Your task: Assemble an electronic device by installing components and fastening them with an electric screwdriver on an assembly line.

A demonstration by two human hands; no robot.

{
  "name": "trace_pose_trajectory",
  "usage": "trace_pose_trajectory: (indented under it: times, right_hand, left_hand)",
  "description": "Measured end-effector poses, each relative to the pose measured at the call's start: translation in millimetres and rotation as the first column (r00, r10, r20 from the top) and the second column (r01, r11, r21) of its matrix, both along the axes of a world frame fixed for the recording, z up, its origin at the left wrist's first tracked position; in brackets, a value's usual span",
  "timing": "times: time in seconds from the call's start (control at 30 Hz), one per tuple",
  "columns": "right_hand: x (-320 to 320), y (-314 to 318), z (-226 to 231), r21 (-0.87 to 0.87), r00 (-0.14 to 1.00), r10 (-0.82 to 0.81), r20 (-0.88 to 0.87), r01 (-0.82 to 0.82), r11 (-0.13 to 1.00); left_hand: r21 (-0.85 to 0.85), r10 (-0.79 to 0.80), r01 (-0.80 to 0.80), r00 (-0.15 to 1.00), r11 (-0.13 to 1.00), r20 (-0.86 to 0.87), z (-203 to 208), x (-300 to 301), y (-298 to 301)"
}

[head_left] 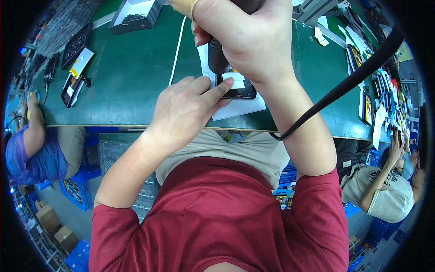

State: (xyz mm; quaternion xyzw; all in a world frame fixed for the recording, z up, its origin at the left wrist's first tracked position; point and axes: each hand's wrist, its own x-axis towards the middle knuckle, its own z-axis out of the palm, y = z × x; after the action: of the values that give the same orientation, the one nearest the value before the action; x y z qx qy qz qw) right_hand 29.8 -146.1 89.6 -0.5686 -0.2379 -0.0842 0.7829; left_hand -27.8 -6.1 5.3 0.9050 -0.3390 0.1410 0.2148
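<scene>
An opened phone (242, 93) with a black body and white stickers lies on a white sheet of paper (240, 110) near the table's front edge. My left hand (190, 102) holds the phone down, its index finger stretched onto it, thumb at the near edge and other fingers curled. Above the phone, my right hand (258, 41) is wrapped round a black electric screwdriver (218, 58), held upright with its nose down at the phone's far end. Its tip is hidden. A beige band covers part of a right-hand finger.
A thick black cable (344, 86) crosses my right forearm. On the green table (131, 90) stand a box of small black parts (133, 18) and a dark tray (76, 45). Another opened phone (72, 90) lies left; phone parts (364, 104) crowd the right. People sit at both sides.
</scene>
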Motion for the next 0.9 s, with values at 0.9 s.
trace_pose_trajectory:
  times: [0.9]
  right_hand:
    - [0,10,-3,-0.186,0.993,-0.12,0.006,0.119,0.975]
  left_hand:
    - [-0.022,-0.053,0.054,0.997,0.998,0.056,-5,3,0]
